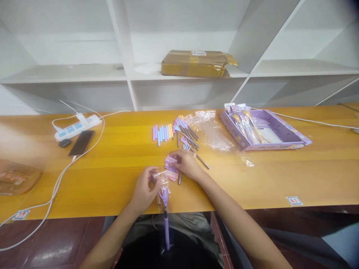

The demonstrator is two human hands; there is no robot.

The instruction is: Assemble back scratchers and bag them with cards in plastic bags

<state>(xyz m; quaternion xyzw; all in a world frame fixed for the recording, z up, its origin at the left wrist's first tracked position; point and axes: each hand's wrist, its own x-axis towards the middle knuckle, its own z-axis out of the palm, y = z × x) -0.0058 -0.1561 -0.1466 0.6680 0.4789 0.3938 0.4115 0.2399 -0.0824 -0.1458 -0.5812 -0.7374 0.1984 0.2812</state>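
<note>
My left hand (143, 191) is closed on the top of a clear plastic bag (162, 181). Inside that bag is a purple back scratcher (166, 232), its claw end near my fingers and its handle hanging past the table edge toward me. My right hand (187, 163) has its fingers closed at a small stack of pink cards (171, 175) on the table; its grip is partly hidden. Just beyond it lie loose scratcher heads on metal rods (193, 139) in purple, blue and pink. Beside them is a row of coloured handle tubes (162, 133).
Empty clear bags (209, 130) lie near a purple box (291, 141) holding several bagged scratchers (249, 125). To the left are a power strip (77, 127), a phone (81, 143) and white cables (57, 183). A taped carton (193, 64) sits on the shelf behind.
</note>
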